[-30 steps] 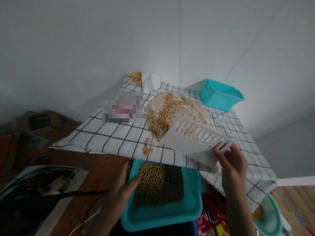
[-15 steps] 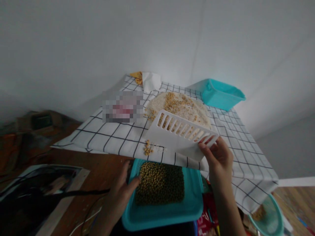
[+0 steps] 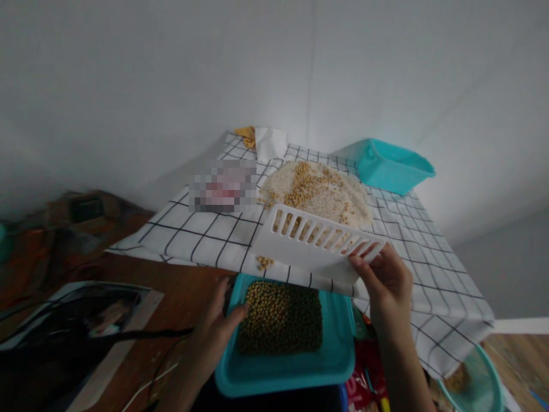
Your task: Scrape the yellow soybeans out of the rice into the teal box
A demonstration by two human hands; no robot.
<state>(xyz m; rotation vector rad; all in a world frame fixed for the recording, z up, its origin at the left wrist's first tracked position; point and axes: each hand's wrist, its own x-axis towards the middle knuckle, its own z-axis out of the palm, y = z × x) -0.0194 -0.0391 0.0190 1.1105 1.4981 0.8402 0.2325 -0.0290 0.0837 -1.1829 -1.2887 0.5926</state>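
My right hand grips the right end of a white plastic panel with a row of slots along its top. The panel stands tilted on the checkered cloth at the table's front edge. Behind it spreads a pile of pale grains, rice by its look, with yellow soybeans on top. A few loose beans lie by the panel's lower left. Below the edge, my left hand holds the left rim of a turquoise tub, thumb inside. Soybeans cover much of its bottom.
An upright turquoise bin stands at the back right of the checkered cloth. White cloth or paper lies at the back left, near a pixelated item. A turquoise basket is at lower right, beside red packaging.
The panel and my right hand have come slightly nearer the front edge. White grains that lay by the loose beans no longer show there. My left hand keeps its hold on the tub.
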